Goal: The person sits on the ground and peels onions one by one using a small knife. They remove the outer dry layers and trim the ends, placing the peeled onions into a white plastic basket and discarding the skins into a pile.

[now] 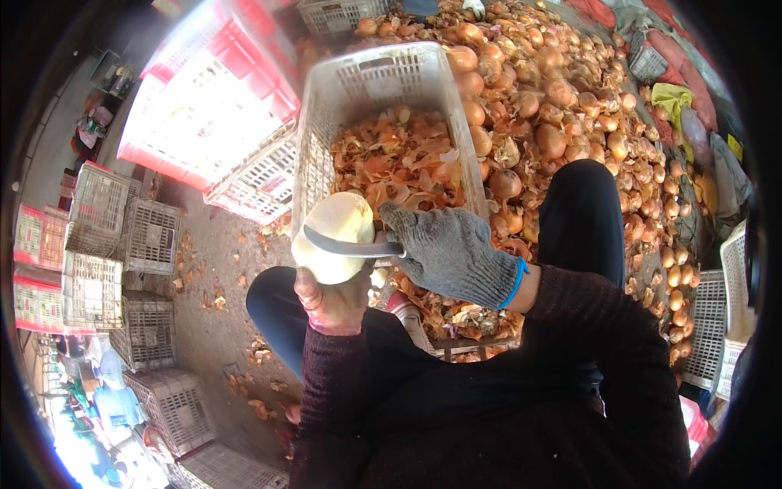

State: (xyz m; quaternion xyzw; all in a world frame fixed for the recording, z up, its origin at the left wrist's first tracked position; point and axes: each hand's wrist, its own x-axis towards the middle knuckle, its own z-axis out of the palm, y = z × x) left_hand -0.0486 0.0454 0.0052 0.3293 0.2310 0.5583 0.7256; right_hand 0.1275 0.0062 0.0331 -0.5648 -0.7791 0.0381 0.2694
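Note:
My left hand [338, 305] grips a large pale peeled onion [327, 260] from below. In my right hand [455, 247], which wears a grey knitted glove with a blue band at the wrist, is a knife with a curved blade [357, 249]. The blade lies across the face of the onion, and its handle is mostly hidden in the glove. Just beyond both hands stands a white plastic crate [467, 140], partly filled with loose onion skins [397, 156].
A heap of unpeeled onions [550, 91] spreads right of the crate. Pink and white crates [256, 183] are stacked to its left. More crates [149, 235] line the far left. Skins [259, 354] litter the floor. At the top, another person's white-gloved hand [473, 7] shows.

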